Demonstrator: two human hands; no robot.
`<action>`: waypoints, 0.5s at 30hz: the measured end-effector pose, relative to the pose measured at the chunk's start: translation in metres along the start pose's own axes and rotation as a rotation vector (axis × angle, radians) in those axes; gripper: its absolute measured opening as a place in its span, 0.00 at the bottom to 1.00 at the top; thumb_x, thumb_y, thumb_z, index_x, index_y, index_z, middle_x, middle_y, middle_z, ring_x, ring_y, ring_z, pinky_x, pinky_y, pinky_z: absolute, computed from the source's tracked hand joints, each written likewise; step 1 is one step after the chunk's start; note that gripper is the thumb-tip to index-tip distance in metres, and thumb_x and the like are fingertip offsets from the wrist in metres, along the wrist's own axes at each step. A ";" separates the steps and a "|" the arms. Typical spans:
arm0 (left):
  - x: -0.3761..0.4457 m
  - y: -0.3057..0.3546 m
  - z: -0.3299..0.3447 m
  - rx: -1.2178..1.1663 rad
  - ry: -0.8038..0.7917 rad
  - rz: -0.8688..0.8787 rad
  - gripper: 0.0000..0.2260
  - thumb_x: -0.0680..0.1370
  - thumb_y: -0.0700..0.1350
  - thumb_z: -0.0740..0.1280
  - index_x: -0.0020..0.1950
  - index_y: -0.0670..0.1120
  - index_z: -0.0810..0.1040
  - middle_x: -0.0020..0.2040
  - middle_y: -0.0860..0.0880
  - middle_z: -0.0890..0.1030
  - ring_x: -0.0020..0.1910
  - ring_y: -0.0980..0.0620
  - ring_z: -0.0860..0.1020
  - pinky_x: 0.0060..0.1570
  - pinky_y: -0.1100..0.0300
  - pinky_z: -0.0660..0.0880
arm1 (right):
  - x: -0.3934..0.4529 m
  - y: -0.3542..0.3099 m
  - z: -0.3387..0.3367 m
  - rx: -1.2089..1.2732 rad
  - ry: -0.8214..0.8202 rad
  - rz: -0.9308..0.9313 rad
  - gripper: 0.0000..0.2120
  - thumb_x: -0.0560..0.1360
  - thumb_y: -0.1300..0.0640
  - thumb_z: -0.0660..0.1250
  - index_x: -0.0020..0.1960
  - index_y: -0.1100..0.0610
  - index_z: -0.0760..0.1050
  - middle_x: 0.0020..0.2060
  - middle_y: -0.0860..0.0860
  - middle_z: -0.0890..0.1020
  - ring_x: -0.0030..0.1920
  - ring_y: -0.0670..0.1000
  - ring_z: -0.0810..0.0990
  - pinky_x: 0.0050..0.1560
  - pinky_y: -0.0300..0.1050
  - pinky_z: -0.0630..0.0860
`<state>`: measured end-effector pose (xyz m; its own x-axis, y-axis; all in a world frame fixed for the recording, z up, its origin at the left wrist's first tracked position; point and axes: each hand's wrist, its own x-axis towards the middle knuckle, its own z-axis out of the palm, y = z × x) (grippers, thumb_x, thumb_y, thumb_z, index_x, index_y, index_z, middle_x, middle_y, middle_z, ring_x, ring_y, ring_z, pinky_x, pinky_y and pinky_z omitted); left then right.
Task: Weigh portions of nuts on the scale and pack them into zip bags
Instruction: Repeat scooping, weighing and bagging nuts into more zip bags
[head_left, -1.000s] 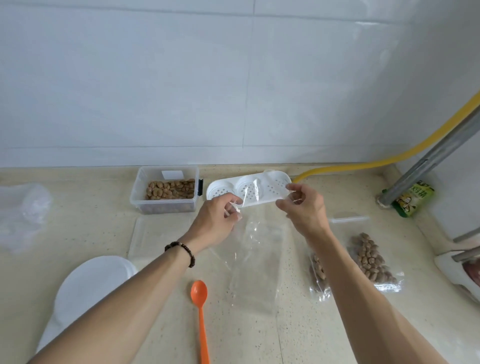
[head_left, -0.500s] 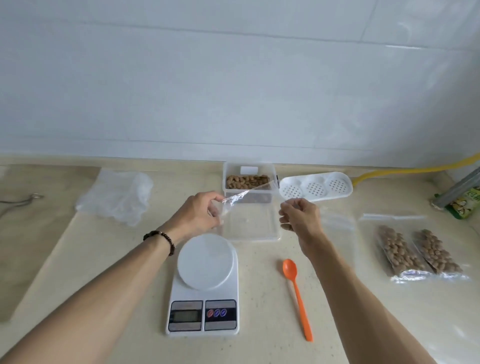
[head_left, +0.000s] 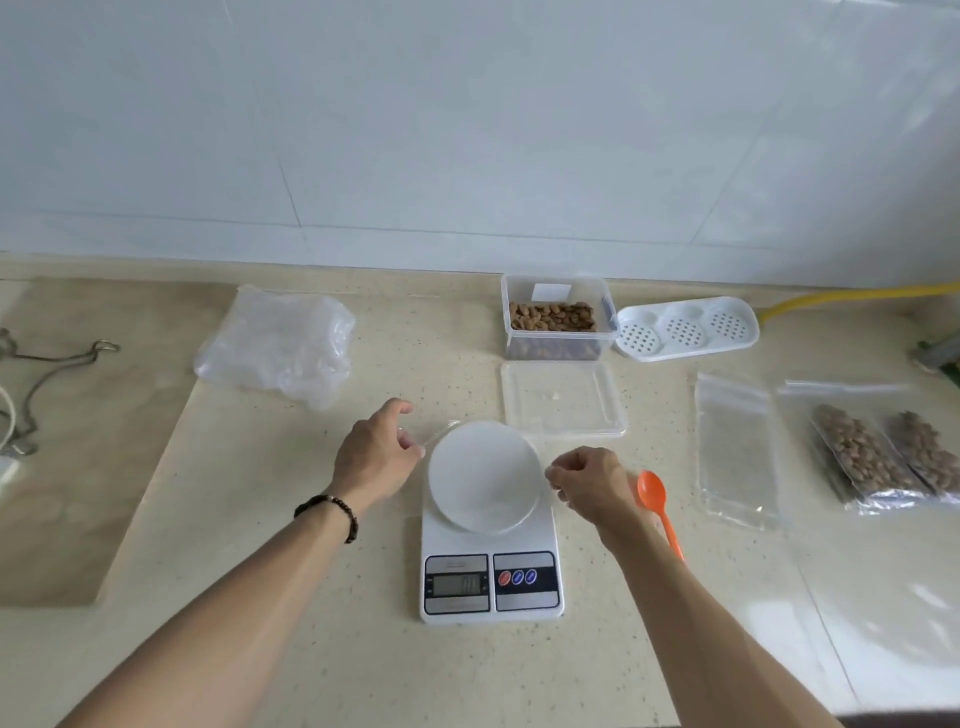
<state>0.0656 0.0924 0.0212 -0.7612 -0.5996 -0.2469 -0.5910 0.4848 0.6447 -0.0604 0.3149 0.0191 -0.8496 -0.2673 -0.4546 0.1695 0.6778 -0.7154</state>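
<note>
Clear zip bag (head_left: 483, 467) lies spread over the round platform of the scale (head_left: 491, 525), hard to see against the white. Left hand (head_left: 376, 457) pinches its left edge with curled fingers, right hand (head_left: 589, 480) pinches the right edge. Risk: bag is light and slippery, so it could slide off the platform on release, or drape onto the worktop (head_left: 311, 597) and skew the reading. Display is blurred, unreadable; if not zeroed with bag on, the portion weighs wrong. Orange spoon (head_left: 657, 506) sits just beside the right wrist, easy to knock. Nut tub (head_left: 556, 317) is open behind, its lid (head_left: 563, 400) in front of it; filled bags (head_left: 883, 457) lie far right.
</note>
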 end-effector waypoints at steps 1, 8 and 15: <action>0.000 -0.003 0.002 0.020 -0.005 0.010 0.24 0.76 0.44 0.70 0.70 0.48 0.69 0.49 0.54 0.80 0.50 0.50 0.78 0.53 0.54 0.76 | 0.000 0.001 0.001 -0.005 0.013 0.005 0.03 0.74 0.60 0.70 0.46 0.60 0.80 0.39 0.55 0.82 0.39 0.52 0.79 0.48 0.53 0.80; -0.024 -0.010 0.004 0.274 0.107 0.189 0.24 0.79 0.51 0.65 0.72 0.43 0.65 0.68 0.42 0.69 0.66 0.42 0.69 0.56 0.51 0.74 | -0.018 0.003 -0.003 -0.129 0.173 -0.025 0.17 0.79 0.55 0.63 0.66 0.58 0.72 0.55 0.52 0.79 0.49 0.50 0.76 0.47 0.44 0.72; -0.097 -0.032 0.032 0.448 0.179 0.347 0.24 0.78 0.51 0.65 0.69 0.38 0.70 0.67 0.38 0.72 0.72 0.38 0.66 0.68 0.44 0.69 | -0.073 0.036 0.007 -0.336 0.227 -0.357 0.16 0.79 0.54 0.64 0.65 0.59 0.74 0.59 0.56 0.76 0.58 0.57 0.77 0.50 0.44 0.67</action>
<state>0.1500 0.1552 0.0016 -0.8965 -0.4368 0.0745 -0.4001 0.8701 0.2878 0.0112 0.3539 0.0232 -0.9180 -0.3918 -0.0615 -0.2871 0.7635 -0.5785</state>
